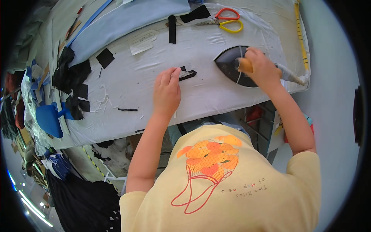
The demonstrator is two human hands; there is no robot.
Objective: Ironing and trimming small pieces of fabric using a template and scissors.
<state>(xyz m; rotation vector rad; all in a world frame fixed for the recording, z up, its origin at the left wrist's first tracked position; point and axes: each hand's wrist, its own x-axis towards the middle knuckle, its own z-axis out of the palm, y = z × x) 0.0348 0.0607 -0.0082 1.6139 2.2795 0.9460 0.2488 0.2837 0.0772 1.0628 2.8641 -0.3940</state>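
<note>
My right hand (262,69) is wrapped round the wooden handle of a dark iron (228,63), which rests on the white-covered table with its tip to the left. To its left, my left hand (167,91) has its fingers together at a small black fabric piece (188,74). A pale, marked strip lies along that piece, and the fingertips cover its left end. Between the iron and the black piece there is a gap of white cloth.
Scissors (230,25) with red and yellow handles lie at the back. Black fabric scraps (73,75) are heaped at left, near a blue paddle-shaped thing (49,120). Light blue fabric (116,29) spreads across the far side. A yellow-banded pole (301,34) stands along the right edge.
</note>
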